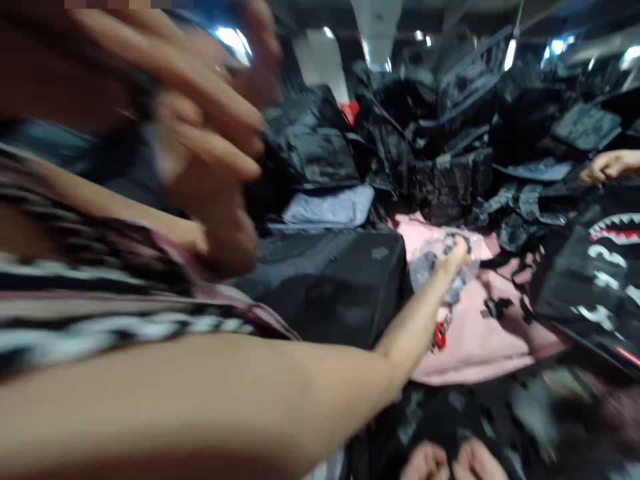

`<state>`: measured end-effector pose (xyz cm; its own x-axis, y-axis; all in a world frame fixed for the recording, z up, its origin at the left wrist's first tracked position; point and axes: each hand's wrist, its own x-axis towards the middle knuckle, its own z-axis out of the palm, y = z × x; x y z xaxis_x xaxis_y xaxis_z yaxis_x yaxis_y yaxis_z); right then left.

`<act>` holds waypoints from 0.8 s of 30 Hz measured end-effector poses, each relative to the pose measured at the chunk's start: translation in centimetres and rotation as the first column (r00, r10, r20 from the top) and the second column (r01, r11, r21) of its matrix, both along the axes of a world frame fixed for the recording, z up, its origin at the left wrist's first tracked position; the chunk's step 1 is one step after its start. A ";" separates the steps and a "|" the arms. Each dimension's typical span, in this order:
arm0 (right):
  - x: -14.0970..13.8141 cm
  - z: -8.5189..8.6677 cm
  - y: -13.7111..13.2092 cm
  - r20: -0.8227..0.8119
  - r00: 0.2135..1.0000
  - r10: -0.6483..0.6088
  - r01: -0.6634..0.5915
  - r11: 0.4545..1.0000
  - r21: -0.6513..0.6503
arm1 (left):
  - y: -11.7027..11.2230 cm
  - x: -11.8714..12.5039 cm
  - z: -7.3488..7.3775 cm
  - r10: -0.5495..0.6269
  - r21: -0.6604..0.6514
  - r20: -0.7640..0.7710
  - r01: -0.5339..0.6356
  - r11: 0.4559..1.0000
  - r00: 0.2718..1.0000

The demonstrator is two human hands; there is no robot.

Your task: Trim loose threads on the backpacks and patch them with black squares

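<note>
Only the knuckles of my left hand point(425, 462) and my right hand point(475, 460) show, at the bottom edge. Both are curled closed side by side over a dark patterned bag point(440, 413), and what they grip is hidden. Close on my left, a person in a striped top point(100, 320) stretches a bare arm point(300, 380) across the view. That person's hand point(456, 255) pinches a clear plastic wrapper point(435, 267) lying on a pink backpack point(475, 333). Another blurred hand point(210, 140) of that person is raised near the camera at the upper left.
Black bags and backpacks point(430, 133) are heaped across the back. A black bag point(340, 287) and a grey-blue one point(330, 207) lie in the middle. A black bag with a shark-mouth print point(600, 280) lies at right. Someone else's hand point(607, 167) reaches in from the right edge.
</note>
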<state>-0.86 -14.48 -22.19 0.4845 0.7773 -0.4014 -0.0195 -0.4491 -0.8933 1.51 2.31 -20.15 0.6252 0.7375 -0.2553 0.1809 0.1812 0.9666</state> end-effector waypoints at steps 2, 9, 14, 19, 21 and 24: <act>-0.5 0.0 -1.1 -0.083 0.988 -0.132 0.125 0.989 -0.083 | -4.6 -5.9 -2.3 -0.107 -0.142 -0.057 0.098 0.985 0.993; -1.5 -0.7 -3.9 -0.489 0.789 -0.372 0.431 0.902 0.008 | -9.6 -13.0 -3.7 -0.193 -0.452 -0.081 0.137 0.881 0.978; -1.9 -0.5 -4.7 -0.519 0.781 -0.348 0.422 0.906 0.027 | -10.2 -12.7 -3.0 -0.175 -0.425 -0.083 0.124 0.897 0.981; -2.0 -0.8 -4.5 -0.503 0.778 -0.377 0.424 0.905 -0.023 | -10.5 -13.2 -3.3 -0.157 -0.401 -0.096 0.106 0.910 0.983; -2.0 -0.9 -4.4 -0.488 0.779 -0.394 0.422 0.905 -0.056 | -10.5 -13.2 -3.5 -0.157 -0.380 -0.098 0.109 0.918 0.983; -1.8 -1.0 -4.5 -0.500 0.779 -0.377 0.403 0.913 -0.061 | -10.5 -13.2 -3.6 -0.158 -0.377 -0.099 0.110 0.919 0.982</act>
<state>-2.69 -18.94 -23.18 0.4982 0.5887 -0.6365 -0.6248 -0.2653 -0.7344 -11.73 -8.19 -23.71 0.6569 0.4874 -0.5753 0.3433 0.4859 0.8037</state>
